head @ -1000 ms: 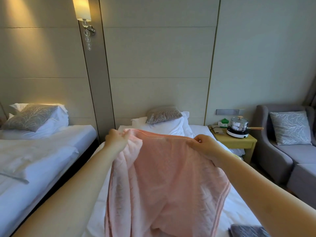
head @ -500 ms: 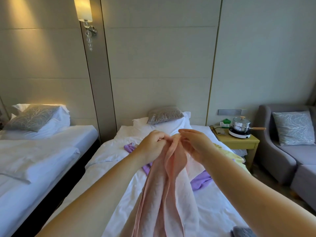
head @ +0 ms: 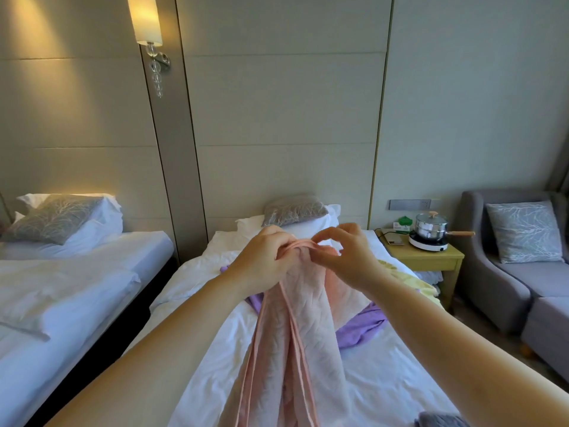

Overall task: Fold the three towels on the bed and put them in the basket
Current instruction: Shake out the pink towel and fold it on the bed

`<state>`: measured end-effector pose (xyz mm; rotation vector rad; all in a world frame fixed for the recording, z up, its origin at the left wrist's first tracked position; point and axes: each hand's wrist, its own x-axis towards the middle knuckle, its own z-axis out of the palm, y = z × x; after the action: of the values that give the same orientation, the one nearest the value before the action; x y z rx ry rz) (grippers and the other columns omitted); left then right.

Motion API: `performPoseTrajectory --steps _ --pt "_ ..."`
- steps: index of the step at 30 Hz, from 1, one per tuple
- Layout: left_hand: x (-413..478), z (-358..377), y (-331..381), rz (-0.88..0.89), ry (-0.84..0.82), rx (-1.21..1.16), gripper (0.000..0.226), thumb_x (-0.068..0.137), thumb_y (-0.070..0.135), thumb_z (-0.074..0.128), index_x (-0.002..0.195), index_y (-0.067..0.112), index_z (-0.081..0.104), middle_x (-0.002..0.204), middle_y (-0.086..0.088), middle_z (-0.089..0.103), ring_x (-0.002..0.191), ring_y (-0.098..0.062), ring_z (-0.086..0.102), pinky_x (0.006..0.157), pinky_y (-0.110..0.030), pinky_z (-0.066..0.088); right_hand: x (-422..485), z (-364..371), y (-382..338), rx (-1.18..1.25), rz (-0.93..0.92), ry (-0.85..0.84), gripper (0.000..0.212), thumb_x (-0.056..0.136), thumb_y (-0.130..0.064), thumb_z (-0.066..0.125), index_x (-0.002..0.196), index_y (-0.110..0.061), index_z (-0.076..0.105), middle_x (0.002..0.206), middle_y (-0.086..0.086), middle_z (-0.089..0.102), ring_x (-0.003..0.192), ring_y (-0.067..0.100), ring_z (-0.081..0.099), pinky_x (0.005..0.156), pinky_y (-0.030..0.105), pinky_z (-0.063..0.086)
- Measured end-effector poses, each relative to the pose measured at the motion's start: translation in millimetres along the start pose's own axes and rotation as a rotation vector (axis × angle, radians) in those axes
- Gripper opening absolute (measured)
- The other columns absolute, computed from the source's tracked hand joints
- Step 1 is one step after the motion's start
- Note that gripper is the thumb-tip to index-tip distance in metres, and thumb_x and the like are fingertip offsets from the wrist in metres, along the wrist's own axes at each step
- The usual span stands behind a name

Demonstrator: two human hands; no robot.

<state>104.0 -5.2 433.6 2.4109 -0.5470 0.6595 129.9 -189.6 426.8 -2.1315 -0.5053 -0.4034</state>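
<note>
Pink towel (head: 295,318) is held up at frame centre, doubled lengthwise, hanging toward the bottom edge above the bed (head: 385,380). Its top edge is bunched in the left hand (head: 261,263), fingers curled round the fabric. The same edge is pinched by the right hand (head: 345,260) between thumb and forefinger, other fingers arched above. Purple towel (head: 360,328) is seen crumpled on the bed behind it, right of centre. Yellow towel (head: 412,282) is draped at the bed's right edge.
</note>
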Motion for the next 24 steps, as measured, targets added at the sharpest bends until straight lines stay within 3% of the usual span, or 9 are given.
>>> performPoseTrajectory --steps 2,5,9,13,16,19,22,24 --pt "1.2 -2.7 2.5 0.024 -0.042 -0.021 0.018 0.096 0.023 0.052 0.102 0.018 0.067 0.102 0.007 0.054 0.094 0.007 0.047 0.081 -0.001 0.03 -1.6 -0.3 -3.3 0.099 -0.141 -0.047 0.019 0.088 -0.016 0.065 0.105 -0.023 0.067 0.115 -0.004 0.055 0.106 0.003 0.049 0.088 0.009 0.037" --pt "2.4 -7.2 5.2 0.035 -0.062 -0.047 0.013 0.097 0.029 0.05 0.087 0.029 0.058 0.099 0.012 0.049 0.09 0.005 0.047 0.079 -0.005 0.035 0.2 -1.8 -9.2 0.193 -0.116 -0.052 0.013 0.093 -0.014 0.056 0.096 -0.019 0.068 0.089 -0.008 0.068 0.077 -0.01 0.057 0.07 0.003 0.041" --pt "-0.2 -9.2 4.5 0.03 0.015 -0.061 0.01 0.09 0.026 0.062 0.094 0.018 0.068 0.093 0.019 0.048 0.082 0.017 0.047 0.063 -0.001 0.038 5.5 0.0 -7.8 0.249 0.009 0.005 0.012 0.093 -0.021 0.057 0.089 -0.02 0.067 0.079 -0.008 0.066 0.068 -0.003 0.056 0.06 0.006 0.043" --pt "4.5 -13.5 2.6 0.051 0.173 -0.052 0.007 0.09 0.014 0.063 0.089 0.014 0.069 0.094 0.011 0.056 0.084 0.008 0.051 0.074 -0.002 0.033 3.0 -3.9 -8.7 0.286 0.012 -0.031 0.009 0.09 -0.027 0.061 0.087 -0.023 0.067 0.078 -0.01 0.066 0.067 -0.003 0.057 0.06 0.007 0.045" --pt "15.2 -22.7 5.4 0.015 0.241 -0.1 0.009 0.091 0.006 0.058 0.095 0.007 0.067 0.102 0.0 0.061 0.089 0.001 0.052 0.079 -0.004 0.034 4.0 -15.3 -11.2 0.192 -0.097 -0.139 0.004 0.088 -0.024 0.063 0.089 -0.023 0.066 0.077 -0.008 0.066 0.066 -0.003 0.055 0.062 0.01 0.044" --pt "29.0 -35.8 8.9 -0.039 0.289 -0.188 0.015 0.093 0.004 0.054 0.102 0.002 0.066 0.108 -0.008 0.066 0.102 -0.018 0.057 0.09 -0.022 0.041 5.3 -25.1 -9.1 0.045 -0.113 -0.228 0.006 0.085 -0.022 0.066 0.088 -0.021 0.062 0.072 -0.012 0.058 0.063 -0.002 0.05 0.059 0.012 0.04" --pt "41.8 -55.2 9.5 -0.111 0.365 -0.312 0.019 0.096 0.006 0.049 0.105 0.008 0.066 0.108 -0.004 0.066 0.107 -0.019 0.059 0.092 -0.025 0.043 2.5 -30.9 -2.1 -0.085 -0.041 -0.323 0.015 0.083 -0.02 0.064 0.095 -0.013 0.059 0.08 0.004 0.06 0.071 0.009 0.05 0.07 0.029 0.046" --pt "49.3 -67.2 7.2 -0.159 0.407 -0.364 0.022 0.097 0.007 0.046 0.106 0.009 0.066 0.108 -0.003 0.067 0.108 -0.019 0.06 0.096 -0.029 0.045 -2.6 -32.4 3.3 -0.192 -0.039 -0.397 0.016 0.083 -0.021 0.056 0.094 -0.009 0.055 0.079 0.0 0.053 0.073 0.011 0.043 0.071 0.032 0.043"
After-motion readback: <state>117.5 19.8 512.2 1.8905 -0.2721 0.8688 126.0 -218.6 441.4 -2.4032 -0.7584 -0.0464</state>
